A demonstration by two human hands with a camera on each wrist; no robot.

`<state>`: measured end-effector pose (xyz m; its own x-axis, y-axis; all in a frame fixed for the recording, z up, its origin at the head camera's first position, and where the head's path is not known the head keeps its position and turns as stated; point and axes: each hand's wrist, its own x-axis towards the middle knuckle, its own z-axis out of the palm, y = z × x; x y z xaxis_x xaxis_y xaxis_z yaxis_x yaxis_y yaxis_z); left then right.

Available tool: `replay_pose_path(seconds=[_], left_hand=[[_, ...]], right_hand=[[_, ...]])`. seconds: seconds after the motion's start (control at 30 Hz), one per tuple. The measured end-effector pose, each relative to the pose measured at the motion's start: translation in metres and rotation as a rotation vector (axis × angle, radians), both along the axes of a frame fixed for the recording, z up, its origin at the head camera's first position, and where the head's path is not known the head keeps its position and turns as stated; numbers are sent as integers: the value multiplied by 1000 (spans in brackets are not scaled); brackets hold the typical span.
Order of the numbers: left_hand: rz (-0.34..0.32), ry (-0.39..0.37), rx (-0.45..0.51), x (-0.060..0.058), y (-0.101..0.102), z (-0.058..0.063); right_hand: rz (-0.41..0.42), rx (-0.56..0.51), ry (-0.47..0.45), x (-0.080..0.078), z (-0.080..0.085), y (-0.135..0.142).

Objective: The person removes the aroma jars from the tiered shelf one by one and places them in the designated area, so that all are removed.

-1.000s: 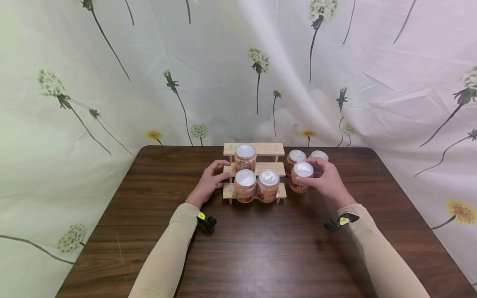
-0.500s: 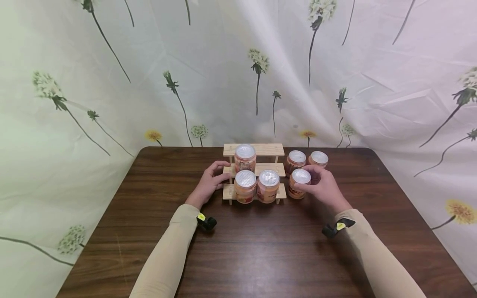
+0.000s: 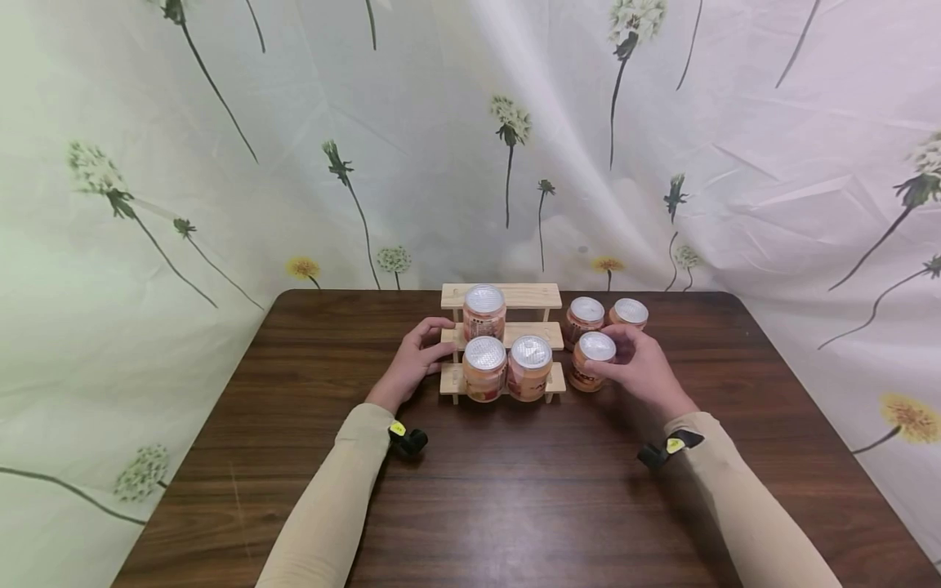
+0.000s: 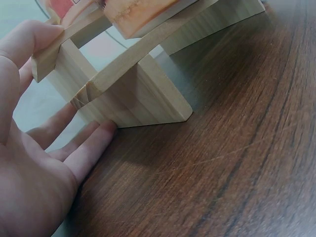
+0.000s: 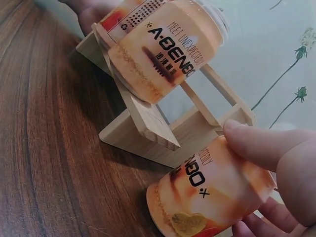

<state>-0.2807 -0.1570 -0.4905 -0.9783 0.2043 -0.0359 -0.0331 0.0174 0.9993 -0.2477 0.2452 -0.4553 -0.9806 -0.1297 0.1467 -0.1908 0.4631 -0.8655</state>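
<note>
My right hand [image 3: 641, 366] grips an orange can [image 3: 586, 380] with a silver lid, thumb on the near side, just right of the wooden rack. In the right wrist view the thumb and fingers wrap the held can [image 5: 212, 187]; whether its base touches the table is unclear. My left hand [image 3: 413, 359] holds the left end of the three-tier wooden rack [image 3: 540, 334] at its middle shelf. Lower fingers [image 4: 94, 148] touch the rack's side panel in the left wrist view. Two similar cans stand on the bottom shelf, a left can [image 3: 483, 382] and a right can [image 3: 528, 382]. Another can [image 3: 483, 325] sits on the middle shelf's left.
Behind the held can, two more cans stand on the table, one can [image 3: 585, 311] nearer the rack and one can [image 3: 630, 311] farther right. A dark wooden table [image 3: 470, 490] lies under everything. At its back edge hangs a floral curtain [image 3: 434, 163].
My right hand has brought the can down and slightly toward me, beside the rack's right end, with a small shift right lately. The left hand and rack stay in place.
</note>
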Motion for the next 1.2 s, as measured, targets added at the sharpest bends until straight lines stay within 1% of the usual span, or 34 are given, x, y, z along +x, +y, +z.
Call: replay_pose_path(seconds=[0.23,0.53,0.67,0.97,1.07,1.2], left_hand=[[-2,3,-3,0,0,-1],[3,9,11,1,0,-1],[0,12,5,1,0,-1],[2,12,-1,1,1,0],[2,8,3,1,1,0],[4,3,4,0,1,-1]], right_hand=[[-3,-2,-28,0,2,1],[-6,11,-15,-1,0,-1],[-9,1,-11,-1,2,0],[-39,-141,16,1,25,-7],[-18,-138,71,-2,31,-12],[19,-78,155,-6,41,-21]])
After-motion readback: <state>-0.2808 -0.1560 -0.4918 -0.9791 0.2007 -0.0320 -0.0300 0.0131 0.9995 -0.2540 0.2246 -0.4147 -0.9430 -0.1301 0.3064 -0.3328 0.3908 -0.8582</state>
